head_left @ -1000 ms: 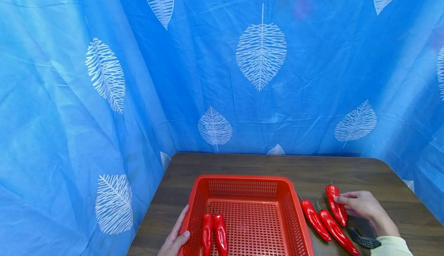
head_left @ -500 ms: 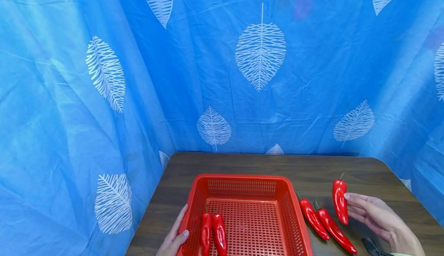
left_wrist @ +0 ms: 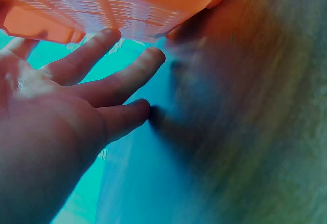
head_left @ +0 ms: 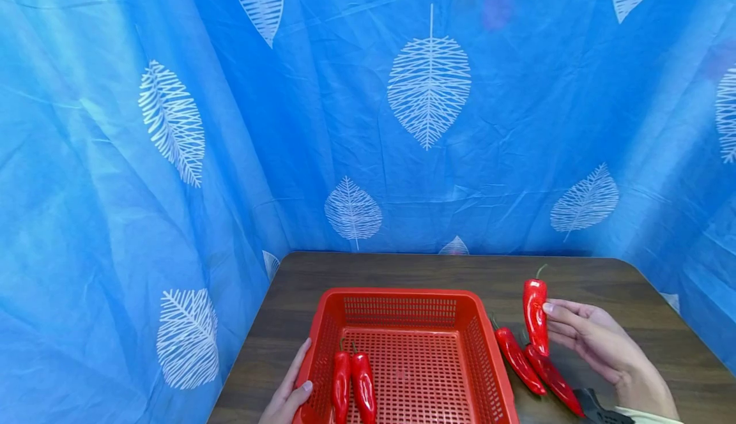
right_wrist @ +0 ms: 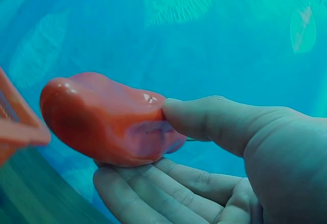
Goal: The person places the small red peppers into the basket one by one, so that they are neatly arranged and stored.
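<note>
Since the pepper (head_left: 535, 312) looks light, stiff and (being glossy) slippery, the right hand (head_left: 598, 341) aptly pinches it mid-body, thumb against fingers.

Blue leaf-print curtain (head_left: 322, 92), dark wooden table (head_left: 598, 283)

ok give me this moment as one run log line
right hand: pinches red pepper, stem up | left hand: touches red basket at left side | in basket: two peppers | on table: two other peppers
</note>
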`<state>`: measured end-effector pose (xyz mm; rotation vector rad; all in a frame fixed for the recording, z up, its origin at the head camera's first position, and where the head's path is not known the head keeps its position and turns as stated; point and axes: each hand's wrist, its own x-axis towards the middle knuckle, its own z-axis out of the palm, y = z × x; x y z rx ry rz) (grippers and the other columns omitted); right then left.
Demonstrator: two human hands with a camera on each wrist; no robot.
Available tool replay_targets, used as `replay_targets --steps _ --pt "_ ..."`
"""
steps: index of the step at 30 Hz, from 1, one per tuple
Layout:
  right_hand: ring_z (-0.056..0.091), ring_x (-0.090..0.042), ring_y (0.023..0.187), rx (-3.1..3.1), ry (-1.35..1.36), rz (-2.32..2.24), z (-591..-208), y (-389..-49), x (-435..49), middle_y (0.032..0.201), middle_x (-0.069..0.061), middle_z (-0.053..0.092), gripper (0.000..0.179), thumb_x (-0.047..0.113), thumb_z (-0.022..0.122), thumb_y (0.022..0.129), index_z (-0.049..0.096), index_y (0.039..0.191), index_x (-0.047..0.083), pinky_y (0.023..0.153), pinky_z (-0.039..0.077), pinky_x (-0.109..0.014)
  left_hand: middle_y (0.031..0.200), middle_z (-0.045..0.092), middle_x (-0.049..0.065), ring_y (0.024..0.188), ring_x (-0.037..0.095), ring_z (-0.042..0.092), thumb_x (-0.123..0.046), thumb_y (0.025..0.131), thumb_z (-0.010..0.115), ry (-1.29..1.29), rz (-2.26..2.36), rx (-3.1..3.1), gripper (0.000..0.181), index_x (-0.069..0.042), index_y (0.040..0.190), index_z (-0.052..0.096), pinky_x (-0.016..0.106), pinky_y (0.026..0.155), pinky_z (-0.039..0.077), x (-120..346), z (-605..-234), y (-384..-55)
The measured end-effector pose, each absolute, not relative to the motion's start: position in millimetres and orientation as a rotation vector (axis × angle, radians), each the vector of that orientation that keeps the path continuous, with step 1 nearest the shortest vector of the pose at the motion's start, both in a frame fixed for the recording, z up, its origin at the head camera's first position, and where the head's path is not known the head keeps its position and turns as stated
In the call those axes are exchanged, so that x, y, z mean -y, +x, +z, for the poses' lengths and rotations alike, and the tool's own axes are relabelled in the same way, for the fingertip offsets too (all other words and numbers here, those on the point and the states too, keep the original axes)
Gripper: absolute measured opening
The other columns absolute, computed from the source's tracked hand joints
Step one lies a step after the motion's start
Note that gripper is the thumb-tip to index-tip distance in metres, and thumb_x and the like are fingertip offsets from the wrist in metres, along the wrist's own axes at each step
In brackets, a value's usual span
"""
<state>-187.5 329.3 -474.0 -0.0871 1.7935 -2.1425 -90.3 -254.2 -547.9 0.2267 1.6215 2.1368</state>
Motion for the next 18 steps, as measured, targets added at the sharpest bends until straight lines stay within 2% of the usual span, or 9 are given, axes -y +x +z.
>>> replay_targets --steps 5,9,14,18 --pt "0.078 -0.017 0.116 -1.761 -0.253 -2.149 -467.9 -188.7 -312.1 0.125 0.001 0.081 0.025 0.008 0.045 0.117 0.064 0.127 0.019 0.097 0.065 -0.034 0.175 -0.014 0.038 0.146 0.022 0.051 -0.032 0.118 0.045 0.22 2.127 -1.622 0.085 -0.03 0.172 -0.021 0.045 0.115 0.054 254.4 -547.0 -90.0" --pt "0.078 -0.017 0.116 -1.8 -0.294 -2.104 -461.2 -188.5 -294.9 0.125 0.001 0.081 0.024 0.008 0.047 0.117 0.059 0.137 0.009 0.097 0.065 -0.035 0.175 -0.013 0.038 0.145 0.023 0.052 -0.033 0.118 0.046 0.203 2.122 -1.626 0.086 -0.03 0.172 -0.021 0.046 0.114 0.055 254.3 -546.2 -90.3" --pt "0.079 -0.019 0.115 -1.874 -0.292 -2.019 -448.1 -189.0 -267.4 0.126 0.001 0.081 0.049 0.012 0.054 0.115 0.042 0.153 -0.017 0.098 0.065 -0.036 0.176 -0.008 0.037 0.143 0.024 0.053 -0.033 0.117 0.046 0.152 2.124 -1.622 0.085 -0.032 0.173 -0.018 0.048 0.111 0.056 253.9 -546.6 -89.7" --pt "0.08 -0.023 0.113 -1.919 -0.293 -1.94 -437.2 -189.8 -245.5 0.127 -0.001 0.08 0.063 0.016 0.06 0.113 0.035 0.157 -0.021 0.098 0.065 -0.038 0.176 -0.007 0.036 0.143 0.025 0.054 -0.033 0.117 0.047 0.127 2.121 -1.626 0.085 -0.032 0.173 -0.016 0.049 0.11 0.057 253.4 -546.9 -89.5"
